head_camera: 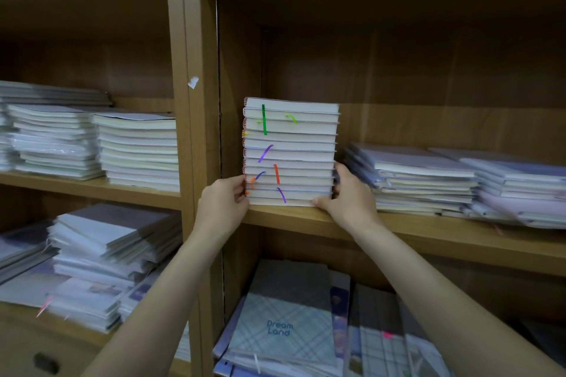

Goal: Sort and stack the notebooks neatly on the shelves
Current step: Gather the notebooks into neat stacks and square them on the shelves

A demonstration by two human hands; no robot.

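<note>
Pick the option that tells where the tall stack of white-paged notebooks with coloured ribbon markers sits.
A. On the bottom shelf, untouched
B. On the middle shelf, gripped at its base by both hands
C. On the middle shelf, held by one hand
B: the tall stack of white-paged notebooks with coloured ribbon markers stands on the wooden middle shelf, with the left hand and right hand gripping its lower sides.

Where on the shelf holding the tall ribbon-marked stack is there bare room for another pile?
Bare shelf board shows only as a front strip before the low piles. A slim gap lies between the tall stack and the cabinet wall, filled by the left hand. The right hand crowds the gap toward the low piles.
</note>
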